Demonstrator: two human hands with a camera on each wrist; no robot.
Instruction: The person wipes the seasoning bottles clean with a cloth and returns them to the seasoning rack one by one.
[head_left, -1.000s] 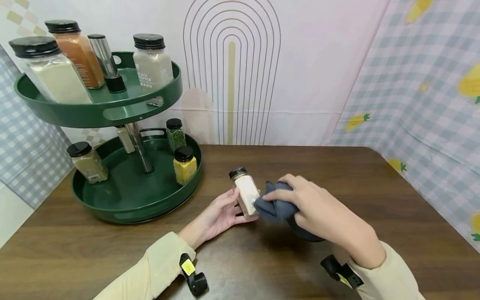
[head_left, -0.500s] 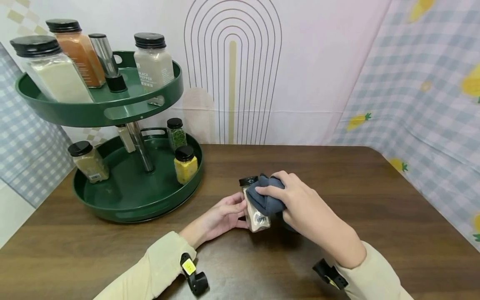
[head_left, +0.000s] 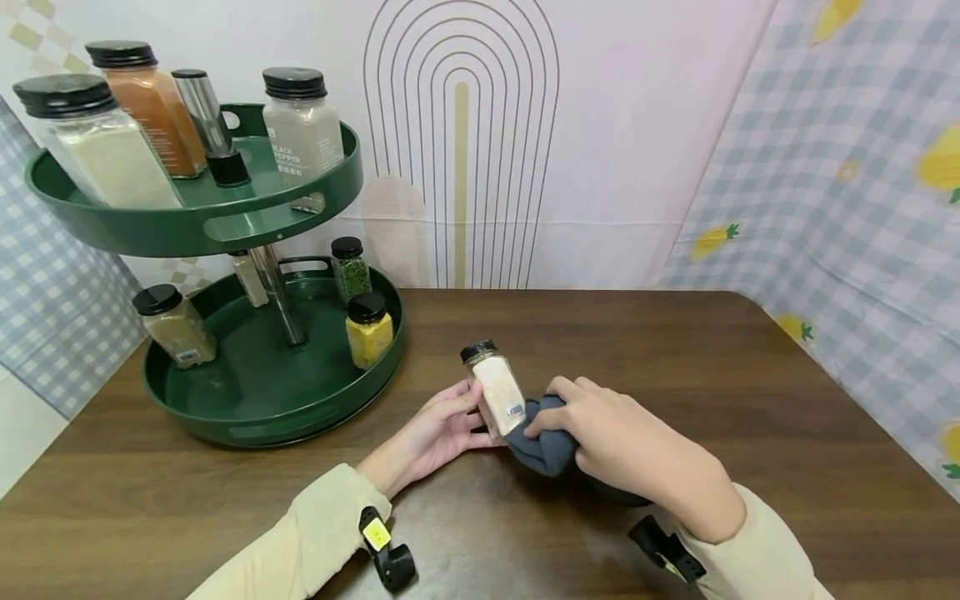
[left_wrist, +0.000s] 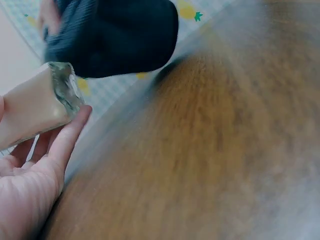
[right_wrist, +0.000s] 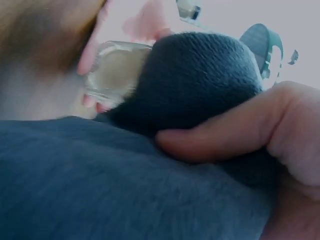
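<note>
Over the table, my left hand point(head_left: 442, 429) grips a small clear spice jar point(head_left: 498, 390) with a black lid and pale powder inside. The jar leans, its lid up and to the left, its base toward the right hand. A dark blue-grey cloth point(head_left: 543, 446) is bunched in my right hand point(head_left: 607, 433), against or very near the jar's lower right side. The left wrist view has the jar's glass base point(left_wrist: 66, 90) facing the cloth point(left_wrist: 125, 40). Seen from the right wrist, my thumb point(right_wrist: 210, 142) presses into the folded cloth, which covers part of the jar.
A green two-tier turntable rack point(head_left: 285, 421) stands at the left. Its lower tray bears several small jars, including a yellow one point(head_left: 370, 337); the upper tray point(head_left: 195, 225) bears larger jars and a metal grinder point(head_left: 210, 125). Hanging fabric point(head_left: 840, 250) borders the wooden table point(head_left: 660, 350).
The cloth went up over the jar near its lid, then came back down to its lower right side. Meanwhile the jar turned more upright, then tilted back in the left hand.
</note>
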